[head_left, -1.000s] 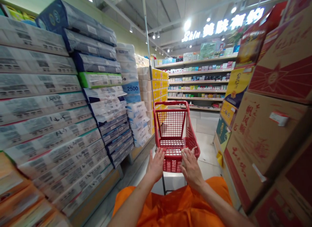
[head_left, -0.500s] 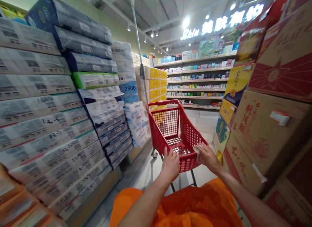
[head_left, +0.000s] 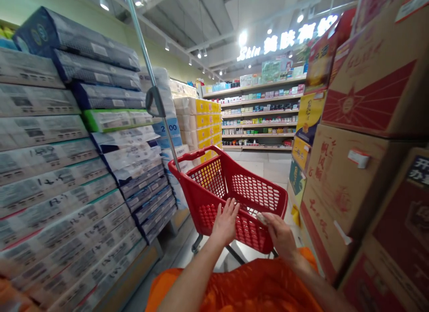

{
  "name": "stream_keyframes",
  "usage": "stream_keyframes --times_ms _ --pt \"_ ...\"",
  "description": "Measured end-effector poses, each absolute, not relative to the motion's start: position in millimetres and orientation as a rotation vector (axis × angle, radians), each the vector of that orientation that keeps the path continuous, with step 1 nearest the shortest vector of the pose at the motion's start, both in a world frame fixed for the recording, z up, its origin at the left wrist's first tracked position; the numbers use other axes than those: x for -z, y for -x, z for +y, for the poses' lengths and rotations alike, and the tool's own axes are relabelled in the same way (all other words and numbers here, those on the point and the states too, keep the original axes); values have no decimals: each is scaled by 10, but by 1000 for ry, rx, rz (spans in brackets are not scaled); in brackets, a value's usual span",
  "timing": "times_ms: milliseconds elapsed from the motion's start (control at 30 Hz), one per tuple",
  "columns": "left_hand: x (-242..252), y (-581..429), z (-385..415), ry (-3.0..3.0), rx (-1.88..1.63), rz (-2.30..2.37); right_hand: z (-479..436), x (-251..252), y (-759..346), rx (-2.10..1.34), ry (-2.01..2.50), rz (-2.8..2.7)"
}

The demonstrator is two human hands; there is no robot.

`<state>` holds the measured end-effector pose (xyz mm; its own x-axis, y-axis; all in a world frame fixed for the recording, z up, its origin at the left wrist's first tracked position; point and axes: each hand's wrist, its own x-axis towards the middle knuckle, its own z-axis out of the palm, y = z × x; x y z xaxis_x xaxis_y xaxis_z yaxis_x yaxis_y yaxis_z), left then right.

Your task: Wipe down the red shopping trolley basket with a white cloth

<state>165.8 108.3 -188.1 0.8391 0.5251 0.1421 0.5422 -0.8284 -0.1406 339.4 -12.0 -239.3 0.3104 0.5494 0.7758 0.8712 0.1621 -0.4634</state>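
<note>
A red plastic shopping cart (head_left: 256,183) with a lattice basket stands slantwise before me, one long side facing me. My left hand (head_left: 225,223) lies at the top edge of that near side, its fingers stretched out and slightly apart, holding nothing. Toward the right end of the same edge, my right hand (head_left: 280,234) has its fingers closed on a small whitish cloth (head_left: 262,218), pressed at the rim. Part of the cloth is hidden beneath the fingers. A metal pole (head_left: 140,39) with a grey grip rises from the cart's handle end at the left.
Tall stacks of wrapped paper packs (head_left: 60,169) line the left side. Cardboard cartons (head_left: 338,169) are piled close on the right. Yellow-sided packs (head_left: 204,120) stand beyond the cart, and shelves of small goods (head_left: 261,111) span the back.
The cart has swung round, its handle end moving left and its long side now facing me. My left hand's fingers have straightened. The right hand with the cloth has shifted slightly lower.
</note>
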Motion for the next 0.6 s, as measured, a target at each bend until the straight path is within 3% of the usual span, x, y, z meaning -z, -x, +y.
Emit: stream_keyframes --times_ms 333,600 --pt "1611 -1273 1396 2658 171 -1089 -239 2506 -3764 582 1703 -920" --pt "1543 -1325 1222 2683 186 -1055 419 2250 -2870 696 1612 -1435"
